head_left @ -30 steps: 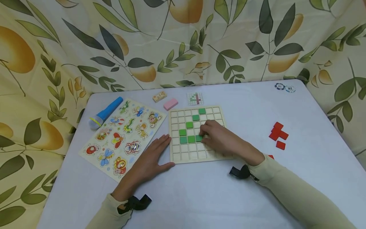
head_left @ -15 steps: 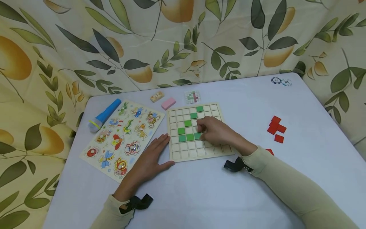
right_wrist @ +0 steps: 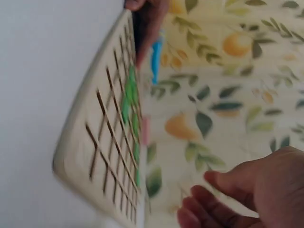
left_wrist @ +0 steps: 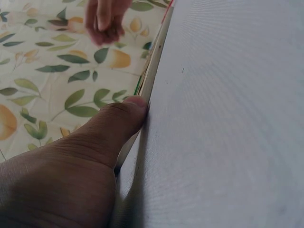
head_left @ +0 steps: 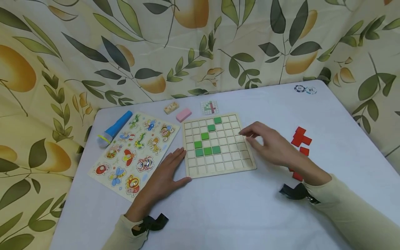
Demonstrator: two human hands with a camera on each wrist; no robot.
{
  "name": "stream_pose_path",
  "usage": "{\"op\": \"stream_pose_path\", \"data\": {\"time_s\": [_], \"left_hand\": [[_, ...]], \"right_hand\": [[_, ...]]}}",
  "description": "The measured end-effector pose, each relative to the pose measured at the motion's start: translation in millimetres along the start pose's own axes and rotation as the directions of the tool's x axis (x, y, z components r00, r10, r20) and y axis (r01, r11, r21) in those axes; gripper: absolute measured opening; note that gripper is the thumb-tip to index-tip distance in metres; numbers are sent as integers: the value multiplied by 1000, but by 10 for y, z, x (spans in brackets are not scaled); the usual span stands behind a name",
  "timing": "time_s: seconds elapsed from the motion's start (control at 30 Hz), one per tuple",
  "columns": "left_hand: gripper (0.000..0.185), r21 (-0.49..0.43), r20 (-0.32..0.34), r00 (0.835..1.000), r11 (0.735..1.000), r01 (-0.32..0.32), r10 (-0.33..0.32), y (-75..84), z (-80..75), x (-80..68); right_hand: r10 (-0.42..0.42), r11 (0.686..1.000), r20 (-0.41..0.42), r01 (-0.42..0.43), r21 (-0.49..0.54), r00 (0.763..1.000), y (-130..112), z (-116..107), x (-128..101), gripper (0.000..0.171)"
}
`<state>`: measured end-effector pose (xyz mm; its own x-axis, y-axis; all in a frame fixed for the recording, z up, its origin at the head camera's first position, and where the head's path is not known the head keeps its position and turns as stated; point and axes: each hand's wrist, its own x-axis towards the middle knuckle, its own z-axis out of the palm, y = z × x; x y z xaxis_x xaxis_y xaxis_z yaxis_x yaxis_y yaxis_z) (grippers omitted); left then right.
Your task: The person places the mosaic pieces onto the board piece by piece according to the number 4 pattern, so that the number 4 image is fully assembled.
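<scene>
A wooden grid board (head_left: 231,166) lies mid-table, with several green square tiles (head_left: 207,151) set in its cells, some in a diagonal and some in a row. My left hand (head_left: 164,178) rests flat with fingers spread, its fingertips and thumb at the board's left edge; the left wrist view shows the thumb (left_wrist: 118,121) against that edge. Over the board's right edge hovers my right hand (head_left: 273,146), fingers loosely bent and holding nothing. In the right wrist view its fingers (right_wrist: 204,209) hang apart from the board. Several red square tiles (head_left: 298,137) lie to its right, some partly hidden by the wrist.
A sheet of insect pictures (head_left: 125,166) lies left of the board, a blue toy microphone (head_left: 117,126) beside it. Behind the board are a pink block (head_left: 183,115), a small wooden block (head_left: 171,108) and a small grid pattern card (head_left: 209,108). Two round chips (head_left: 305,89) lie far right.
My right hand has let go of the green tile at the row's right end and moved right, off the middle of the board. The left hand has stayed at the left edge.
</scene>
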<state>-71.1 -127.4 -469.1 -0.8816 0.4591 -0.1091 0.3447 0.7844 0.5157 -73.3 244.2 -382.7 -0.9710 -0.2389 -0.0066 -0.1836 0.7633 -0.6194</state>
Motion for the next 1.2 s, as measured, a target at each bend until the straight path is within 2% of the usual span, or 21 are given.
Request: {"op": "stream_pose_path", "data": {"time_s": [0.1, 0.2, 0.3, 0.43, 0.57, 0.63, 0.73, 0.83, 0.93, 1.03, 1.2], "left_hand": [[100, 8, 5, 1000, 1000, -1, 1, 2, -4, -9], [100, 10, 3, 1000, 1000, -2, 2, 3, -18, -12], [100, 9, -2, 1000, 1000, -5, 5, 1, -30, -13], [101, 13, -3, 1000, 1000, -7, 7, -12, -26, -19], [100, 16, -12, 1000, 1000, -11, 11, -34, -1, -17], [100, 15, -16, 1000, 1000, -14, 14, -40, 12, -12], [100, 11, -12, 1000, 1000, -16, 16, -42, 26, -5], [100, 5, -5, 1000, 1000, -10, 10, -33, 29, -4], [99, 5, -3, 1000, 1000, -9, 9, -22, 20, -4], [99, 8, -2, 1000, 1000, -13, 13, -15, 10, -4], [99, 5, -4, 1000, 1000, -10, 10, -19, 11, 1]], "right_hand": [[65, 998, -142, -61, 29, 988, 194, -230, -257, 27], [162, 986, -257, -147, 76, 953, 451, -397, -505, 25], [259, 965, -315, -231, 124, 913, 711, -481, -733, 27], [355, 935, -326, -327, 139, 876, 1001, -473, -970, 32], [426, 904, -275, -419, 89, 862, 1253, -423, -1110, 41], [433, 899, -244, -435, 47, 868, 1375, -400, -1147, 45], [405, 908, -224, -419, -15, 887, 1510, -364, -1175, 48], [317, 939, -244, -340, -58, 917, 1588, -321, -1190, 43], [236, 959, -270, -269, -91, 933, 1612, -285, -1192, 42], [203, 962, -285, -245, -121, 937, 1613, -258, -1174, 45], [211, 954, -291, -261, -146, 933, 1611, -227, -1119, 46]]}}
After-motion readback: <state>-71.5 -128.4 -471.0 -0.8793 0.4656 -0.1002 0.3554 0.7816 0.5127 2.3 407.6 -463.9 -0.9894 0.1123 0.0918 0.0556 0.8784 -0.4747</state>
